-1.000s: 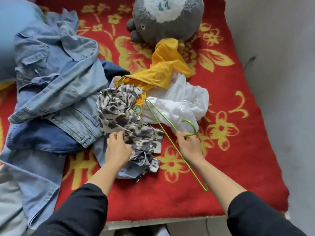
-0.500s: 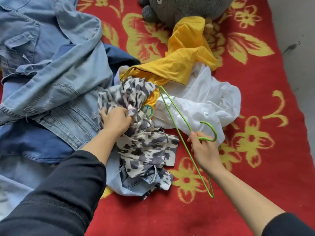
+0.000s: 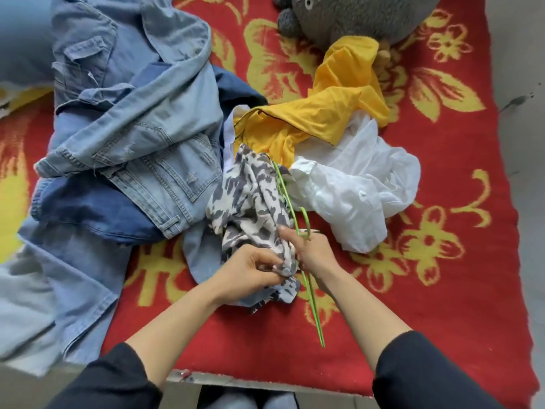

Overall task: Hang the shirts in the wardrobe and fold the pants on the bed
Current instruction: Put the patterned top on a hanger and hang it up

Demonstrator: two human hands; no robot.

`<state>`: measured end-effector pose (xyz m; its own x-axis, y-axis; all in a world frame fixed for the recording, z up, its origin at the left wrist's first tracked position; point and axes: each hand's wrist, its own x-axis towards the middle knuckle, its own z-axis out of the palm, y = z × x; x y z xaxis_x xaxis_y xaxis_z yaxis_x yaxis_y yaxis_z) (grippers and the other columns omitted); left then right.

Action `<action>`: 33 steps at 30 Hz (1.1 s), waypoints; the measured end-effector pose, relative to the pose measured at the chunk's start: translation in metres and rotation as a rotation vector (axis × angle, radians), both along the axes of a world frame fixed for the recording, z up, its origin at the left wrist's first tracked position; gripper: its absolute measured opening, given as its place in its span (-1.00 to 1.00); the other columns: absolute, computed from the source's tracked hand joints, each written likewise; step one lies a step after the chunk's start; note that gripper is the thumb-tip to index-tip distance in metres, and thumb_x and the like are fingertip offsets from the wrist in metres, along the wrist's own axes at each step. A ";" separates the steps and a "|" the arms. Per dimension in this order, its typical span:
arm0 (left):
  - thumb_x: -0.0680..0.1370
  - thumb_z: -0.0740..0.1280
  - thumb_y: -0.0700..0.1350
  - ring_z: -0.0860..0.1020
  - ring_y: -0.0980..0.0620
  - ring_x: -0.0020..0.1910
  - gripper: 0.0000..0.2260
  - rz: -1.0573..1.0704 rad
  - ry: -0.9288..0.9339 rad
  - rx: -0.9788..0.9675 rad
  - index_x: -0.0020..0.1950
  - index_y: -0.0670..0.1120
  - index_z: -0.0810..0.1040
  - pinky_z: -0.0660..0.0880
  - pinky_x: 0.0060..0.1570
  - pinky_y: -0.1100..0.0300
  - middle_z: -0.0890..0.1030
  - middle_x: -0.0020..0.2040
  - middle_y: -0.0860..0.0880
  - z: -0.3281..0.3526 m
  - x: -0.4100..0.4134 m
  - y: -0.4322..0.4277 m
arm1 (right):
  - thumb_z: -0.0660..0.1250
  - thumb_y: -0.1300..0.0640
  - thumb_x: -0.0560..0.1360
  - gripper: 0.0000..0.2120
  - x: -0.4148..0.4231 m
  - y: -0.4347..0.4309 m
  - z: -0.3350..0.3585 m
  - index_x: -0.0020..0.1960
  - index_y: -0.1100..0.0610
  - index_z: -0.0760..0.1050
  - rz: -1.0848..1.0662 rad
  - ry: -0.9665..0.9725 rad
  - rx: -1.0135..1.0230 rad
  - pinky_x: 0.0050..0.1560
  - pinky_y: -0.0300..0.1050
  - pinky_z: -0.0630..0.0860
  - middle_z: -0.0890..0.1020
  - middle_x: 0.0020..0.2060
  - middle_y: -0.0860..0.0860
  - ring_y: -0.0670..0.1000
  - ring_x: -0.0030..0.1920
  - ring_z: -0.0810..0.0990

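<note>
A grey-and-white patterned shirt (image 3: 250, 199) lies crumpled in the middle of the bed. My left hand (image 3: 250, 268) pinches its lower edge. My right hand (image 3: 309, 250) grips a thin green wire hanger (image 3: 312, 302) near its hook, thumb pressed against the same shirt. One end of the hanger goes in under the patterned cloth. A yellow shirt (image 3: 330, 113) and a white shirt (image 3: 354, 184) lie just behind. Light denim pants (image 3: 141, 125) and darker jeans (image 3: 85, 211) are heaped on the left.
The bed carries a red blanket with yellow flowers (image 3: 457, 261). A grey plush toy (image 3: 354, 16) sits at the far edge. A blue pillow (image 3: 23, 39) is at the far left. A pale wall (image 3: 528, 143) runs along the right side.
My left hand moved from the top of the patterned shirt down to its near edge. My right hand brought the hanger left against the shirt, and the hands now meet.
</note>
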<state>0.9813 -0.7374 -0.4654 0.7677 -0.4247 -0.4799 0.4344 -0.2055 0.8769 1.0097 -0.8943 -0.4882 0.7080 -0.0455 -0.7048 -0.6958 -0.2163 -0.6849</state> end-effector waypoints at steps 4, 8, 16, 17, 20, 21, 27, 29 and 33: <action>0.38 0.41 -0.34 0.38 0.09 -0.33 -0.79 -0.169 0.108 0.037 -0.24 -0.04 0.48 0.34 -0.27 0.21 0.47 -0.37 0.09 -0.004 -0.018 0.008 | 0.43 0.11 0.44 -0.72 -0.002 -0.001 0.007 -0.33 0.27 0.51 -0.117 -0.103 -0.135 -0.33 -0.14 0.36 0.53 -0.45 0.02 -0.05 -0.39 0.43; 0.41 0.31 -0.35 0.49 -0.01 -0.26 -0.75 -0.168 0.184 0.379 -0.02 -0.06 0.47 0.40 -0.30 0.34 0.54 -0.26 -0.02 -0.024 -0.024 0.023 | 0.33 0.09 0.53 -0.75 0.006 -0.030 0.032 -0.28 0.18 0.45 -0.297 -0.192 -0.202 -0.40 -0.19 0.35 0.50 -0.45 0.00 -0.11 -0.47 0.45; 0.42 0.34 -0.18 0.37 -0.02 0.23 -0.55 0.252 -0.169 0.503 0.29 0.01 0.35 0.36 0.15 0.12 0.39 0.24 -0.02 -0.032 0.006 -0.014 | 0.34 0.30 0.46 -0.96 -0.020 -0.060 0.080 -0.09 0.21 0.52 -0.319 -0.066 0.242 -0.65 -0.39 0.20 0.53 -0.50 -0.04 -0.17 -0.63 0.39; 0.38 0.38 -0.16 0.26 -0.05 0.34 -0.39 0.075 -0.151 0.518 0.39 0.04 0.27 0.29 0.24 0.12 0.29 0.35 -0.04 -0.034 0.008 -0.018 | 0.34 0.29 0.47 -0.94 -0.023 -0.061 0.083 -0.06 0.21 0.52 -0.317 -0.053 0.273 -0.66 -0.39 0.18 0.52 -0.50 -0.05 -0.17 -0.64 0.37; 0.43 0.38 -0.13 -0.02 -0.12 0.51 -0.23 -0.376 -0.086 0.714 0.52 0.14 0.04 0.14 0.40 -0.08 0.00 0.55 -0.03 -0.044 -0.001 -0.030 | 0.29 0.22 0.51 -0.95 -0.024 -0.062 0.097 -0.08 0.18 0.53 -0.258 -0.045 0.385 -0.68 -0.39 0.13 0.50 -0.52 -0.09 -0.19 -0.64 0.32; 0.49 0.34 -0.14 0.01 -0.12 0.52 -0.31 -0.352 -0.062 0.739 0.52 0.12 0.08 0.13 0.43 -0.09 0.03 0.56 -0.05 -0.045 -0.003 -0.032 | 0.29 0.21 0.52 -0.91 -0.022 -0.063 0.102 -0.12 0.16 0.55 -0.244 -0.057 0.410 -0.67 -0.39 0.13 0.52 -0.51 -0.08 -0.18 -0.63 0.34; 0.59 0.16 -0.27 0.60 0.00 -0.16 -0.75 0.166 0.011 0.435 -0.01 -0.08 0.63 0.48 -0.21 0.22 0.66 -0.14 -0.09 0.013 0.037 -0.007 | 0.28 0.24 0.54 -0.76 0.027 -0.090 0.133 -0.28 0.08 0.36 -0.404 -0.220 0.113 -0.62 -0.36 0.04 0.27 -0.51 -0.02 -0.15 -0.65 0.17; 0.59 0.25 -0.11 0.55 0.00 -0.25 -0.78 0.171 0.093 0.313 -0.15 -0.16 0.62 0.46 -0.23 0.21 0.64 -0.26 -0.11 0.053 0.060 0.011 | 0.26 0.25 0.55 -0.84 0.040 -0.102 0.145 -0.19 0.10 0.38 -0.432 -0.269 0.063 -0.64 -0.36 0.06 0.27 -0.46 0.00 -0.16 -0.65 0.19; 0.44 0.40 0.10 0.62 -0.16 0.07 -0.61 -0.038 0.349 0.029 0.12 -0.14 0.63 0.54 0.10 -0.02 0.64 0.11 -0.19 0.121 0.090 0.045 | 0.29 0.24 0.53 -0.96 0.057 -0.100 0.170 -0.02 0.19 0.50 -0.419 -0.357 -0.003 -0.64 -0.37 0.15 0.36 -0.44 0.00 -0.18 -0.67 0.26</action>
<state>1.0709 -0.6922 -0.3445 0.5397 -0.4322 -0.7224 0.6984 -0.2493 0.6709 1.0665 -0.9946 -0.3186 0.8238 -0.3766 -0.4238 -0.4475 0.0271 -0.8939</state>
